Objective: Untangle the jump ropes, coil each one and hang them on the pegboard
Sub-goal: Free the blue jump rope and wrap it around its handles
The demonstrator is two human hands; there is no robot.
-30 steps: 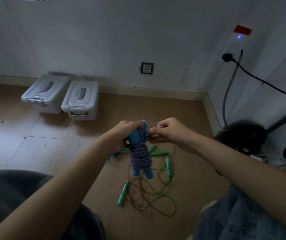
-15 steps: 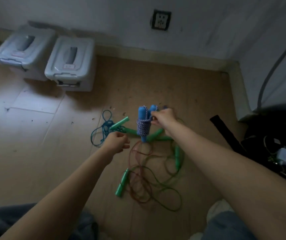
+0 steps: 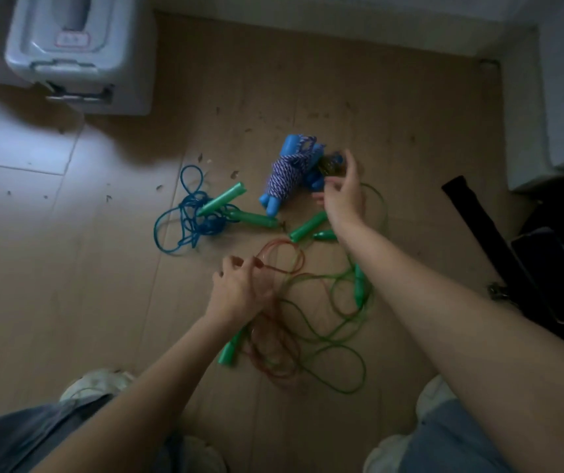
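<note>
Cord here is thin, limp and light — take the red rope (image 3: 282,257) by a loop, as your left hand (image 3: 239,293) pinches it now. Your right hand (image 3: 342,192) hovers loose-fingered beside the coiled blue bundle (image 3: 287,175) on the floor. Green rope (image 3: 335,322) overlaps the red — expect snags.

So the coiled jump rope (image 3: 289,174) is lying on its side on the wood floor: blue-and-white braided cord wrapped tight round its blue handles, which poke out both ends. Left of it I've got a blue cord (image 3: 188,213) in a knotted heap, snagged round two green handles (image 3: 236,208). Nearer me, the red cord (image 3: 275,322) and green cord (image 3: 332,322) sprawl in loose overlapping loops, more green handles scattered among them.
</note>
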